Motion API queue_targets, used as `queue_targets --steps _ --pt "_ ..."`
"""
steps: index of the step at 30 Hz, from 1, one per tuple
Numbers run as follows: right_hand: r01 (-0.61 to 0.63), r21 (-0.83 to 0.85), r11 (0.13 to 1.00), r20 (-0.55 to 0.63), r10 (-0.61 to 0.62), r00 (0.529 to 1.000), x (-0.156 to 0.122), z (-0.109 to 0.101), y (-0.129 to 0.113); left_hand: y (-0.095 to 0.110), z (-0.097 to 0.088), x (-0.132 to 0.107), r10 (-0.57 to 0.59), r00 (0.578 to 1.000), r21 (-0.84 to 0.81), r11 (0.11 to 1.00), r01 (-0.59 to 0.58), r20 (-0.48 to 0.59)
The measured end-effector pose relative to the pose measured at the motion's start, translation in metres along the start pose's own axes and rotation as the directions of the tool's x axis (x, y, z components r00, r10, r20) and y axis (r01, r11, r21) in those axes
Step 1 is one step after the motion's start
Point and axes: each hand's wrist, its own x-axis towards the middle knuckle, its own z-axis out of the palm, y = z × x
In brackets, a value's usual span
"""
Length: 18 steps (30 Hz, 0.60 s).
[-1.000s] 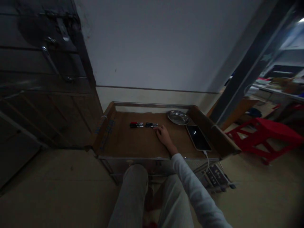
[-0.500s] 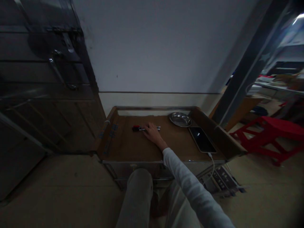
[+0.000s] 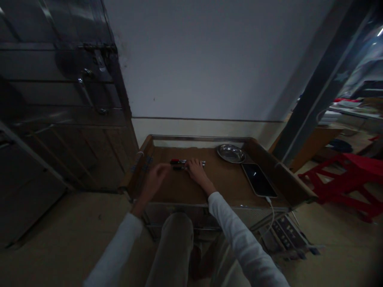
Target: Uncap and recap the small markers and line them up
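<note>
On the brown board of the cart top lie slim pens that look like markers, side by side. One is a red-and-black pen (image 3: 174, 161), and just nearer to me is a black-capped pen (image 3: 177, 168). My right hand (image 3: 196, 169) is over their middles, fingers curled down around them; pale ends stick out on its right side. Its grip is partly hidden by the hand. My left hand (image 3: 155, 179) hangs over the left part of the board, close to the capped ends and apart from them. Motion blur smears its fingers.
A round steel dish (image 3: 231, 153) sits at the back right of the cart top (image 3: 179, 189). Nearer lies a phone (image 3: 259, 180) with a white cable (image 3: 272, 217) running over the front edge. Raised sides border the cart. A red stool (image 3: 350, 177) stands to the right.
My left hand has come into view from the lower left, towards the capped ends. The pens under my right hand now lie farther apart. The view has shifted slightly.
</note>
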Motion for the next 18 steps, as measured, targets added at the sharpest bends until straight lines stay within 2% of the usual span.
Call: queue_targets --steps 2,5,8,10,13,15,18 --pt "0.008 0.098 0.995 -0.057 -0.003 0.998 -0.007 -0.002 0.004 -0.011 0.014 -0.005 -0.018 1.000 0.051 0.999 0.017 0.020" --pt "-0.016 0.343 0.939 -0.139 0.067 0.988 -0.016 -0.002 0.015 -0.021 0.042 0.000 -0.050 0.995 0.090 0.994 0.058 -0.089" --pt "-0.031 0.619 0.785 -0.127 0.139 0.982 -0.020 0.002 0.025 -0.017 0.066 0.015 0.021 0.999 0.044 0.999 -0.020 -0.034" --pt "-0.083 0.739 0.669 -0.094 0.225 0.970 -0.020 0.005 0.029 -0.010 0.078 0.024 0.084 0.996 0.053 0.995 -0.084 0.007" --pt "-0.161 0.876 0.454 -0.004 0.342 0.940 -0.020 0.007 0.032 0.000 0.090 0.031 0.161 0.987 0.064 0.985 -0.161 0.015" --pt "-0.193 0.950 0.246 0.092 0.370 0.924 -0.020 0.006 0.032 0.004 0.095 0.033 0.217 0.976 0.062 0.974 -0.217 0.008" --pt "-0.243 0.967 -0.076 0.254 0.337 0.907 -0.021 0.002 0.031 0.007 0.098 0.032 0.289 0.957 0.055 0.956 -0.289 0.009"
